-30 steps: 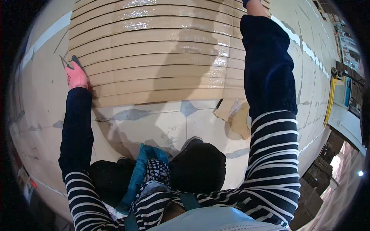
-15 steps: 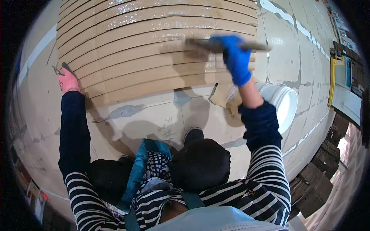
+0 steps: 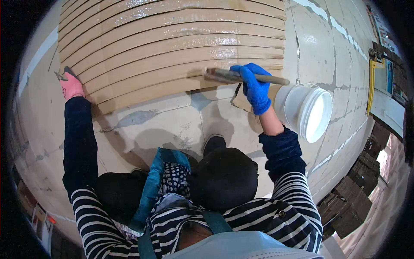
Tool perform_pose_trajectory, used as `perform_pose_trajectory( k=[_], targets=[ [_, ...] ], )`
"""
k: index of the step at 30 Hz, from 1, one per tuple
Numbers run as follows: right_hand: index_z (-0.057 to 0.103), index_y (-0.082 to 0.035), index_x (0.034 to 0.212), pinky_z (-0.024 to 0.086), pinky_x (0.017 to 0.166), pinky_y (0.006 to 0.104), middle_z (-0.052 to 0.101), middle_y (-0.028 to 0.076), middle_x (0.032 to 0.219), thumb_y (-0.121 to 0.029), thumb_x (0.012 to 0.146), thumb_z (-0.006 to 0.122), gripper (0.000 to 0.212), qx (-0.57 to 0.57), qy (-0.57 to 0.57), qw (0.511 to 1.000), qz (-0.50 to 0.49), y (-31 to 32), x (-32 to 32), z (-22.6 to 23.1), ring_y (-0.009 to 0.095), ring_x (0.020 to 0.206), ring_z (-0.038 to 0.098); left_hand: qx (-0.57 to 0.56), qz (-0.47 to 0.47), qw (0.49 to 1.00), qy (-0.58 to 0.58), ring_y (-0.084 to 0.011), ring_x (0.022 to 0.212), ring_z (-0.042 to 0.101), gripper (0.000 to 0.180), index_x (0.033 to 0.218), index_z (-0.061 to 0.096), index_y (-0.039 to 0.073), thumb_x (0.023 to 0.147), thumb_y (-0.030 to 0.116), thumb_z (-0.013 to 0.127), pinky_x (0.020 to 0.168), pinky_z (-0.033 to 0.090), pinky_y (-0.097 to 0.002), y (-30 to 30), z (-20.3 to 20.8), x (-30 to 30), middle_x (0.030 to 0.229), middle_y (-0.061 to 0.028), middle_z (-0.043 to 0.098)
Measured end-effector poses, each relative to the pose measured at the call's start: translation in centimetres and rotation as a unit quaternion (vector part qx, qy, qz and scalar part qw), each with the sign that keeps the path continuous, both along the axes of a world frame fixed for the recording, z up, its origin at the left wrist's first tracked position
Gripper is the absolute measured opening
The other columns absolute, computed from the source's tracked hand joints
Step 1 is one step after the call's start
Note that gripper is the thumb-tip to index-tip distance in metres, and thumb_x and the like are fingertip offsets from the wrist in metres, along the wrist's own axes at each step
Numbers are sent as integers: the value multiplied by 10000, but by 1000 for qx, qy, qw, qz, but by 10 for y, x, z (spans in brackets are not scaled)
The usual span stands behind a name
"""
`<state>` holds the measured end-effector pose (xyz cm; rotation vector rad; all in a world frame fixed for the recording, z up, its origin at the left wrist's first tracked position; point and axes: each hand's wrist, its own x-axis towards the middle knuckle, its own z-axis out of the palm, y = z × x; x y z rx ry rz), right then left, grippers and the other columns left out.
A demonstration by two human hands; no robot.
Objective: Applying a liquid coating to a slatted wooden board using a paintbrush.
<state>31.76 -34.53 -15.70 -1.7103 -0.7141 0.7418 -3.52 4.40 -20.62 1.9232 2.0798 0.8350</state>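
Blue-gloved right hand (image 3: 255, 88) closed round a brush (image 3: 225, 76), bristles at the near strips of cardboard (image 3: 151, 73) spread out in front! Pink-gloved left hand (image 3: 71, 86), part-curled at the left edge; grip, can't tell. Brushing looks in hand; another stroke calls for level bristles, steady strips.

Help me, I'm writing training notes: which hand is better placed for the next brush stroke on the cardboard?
Likely the right hand: it grips the brush, bristles toward the cardboard. The left hand is at the cardboard's left edge, away from the brush.
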Motion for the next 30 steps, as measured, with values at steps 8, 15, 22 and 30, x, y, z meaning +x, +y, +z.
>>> perform_pose_trajectory(
  k=[8,15,22,30],
  targets=[
    [563,-71,639,310,369,219,460,-9,496,-187,811,566,207,225,-44,973,-13,242,85,62,69,396,398,27,16,999,38,-374,1092,457,668,1152,439,-66,844,519,351,927,350,-405,6,-1,-7,1150,-267,489],
    [585,-94,611,418,485,345,512,79,518,-319,724,601,252,-2,-340,940,-15,242,-28,30,204,484,517,-106,58,992,23,-355,1125,431,661,1192,397,-62,858,505,337,931,347,-401,0,9,-2,1211,-254,440],
    [533,-63,638,449,542,322,538,20,650,-87,724,590,106,126,-5,980,153,224,-50,29,144,573,518,-114,53,992,23,-363,1057,475,615,1137,444,-42,856,497,350,884,378,-419,2,11,-2,1131,-240,498],
    [606,0,744,440,497,328,609,88,618,-217,747,638,219,-14,-355,924,-143,387,56,54,172,516,545,-65,57,994,73,-365,982,513,569,1077,483,-37,855,473,361,837,402,-424,2,4,-6,1041,-246,540]
  ],
)
